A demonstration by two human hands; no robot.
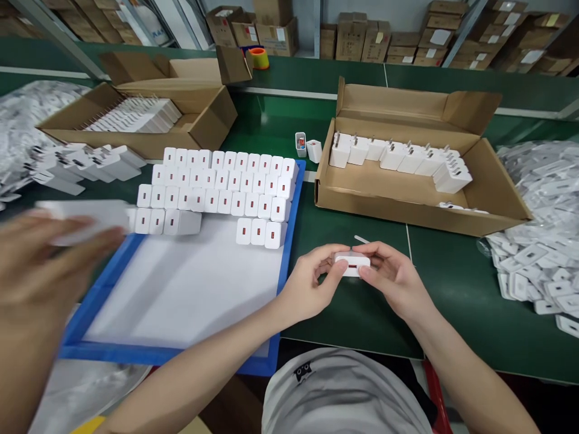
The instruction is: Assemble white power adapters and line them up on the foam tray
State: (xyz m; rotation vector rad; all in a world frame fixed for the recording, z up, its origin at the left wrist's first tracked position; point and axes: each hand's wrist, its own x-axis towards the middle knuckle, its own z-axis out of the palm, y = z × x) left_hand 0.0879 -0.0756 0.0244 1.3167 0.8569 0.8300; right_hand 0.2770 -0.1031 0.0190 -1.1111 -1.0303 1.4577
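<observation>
In front of my body, a white USB charger (355,270) is held between my two hands, its port facing me. My left hand (307,286) pinches its left end with thumb and fingers. On the other end, the thumb and fingers of my right hand (400,283) are closed. A thin white strip (360,239) shows just behind my fingers. To the left, rows of white chargers (210,181) stand on a blue-edged white tray (190,289), ports facing up. Two white pieces, one an open housing (301,144) with parts inside, stand behind the tray's far corner.
At far left, a co-worker's blurred hand (49,259) holds a white piece over the tray's side. Open cardboard boxes with chargers stand at back left (203,126) and right (362,196). Loose white faceplates (538,271) and plastic bags (547,187) lie at right. An orange tape roll (259,58) sits behind.
</observation>
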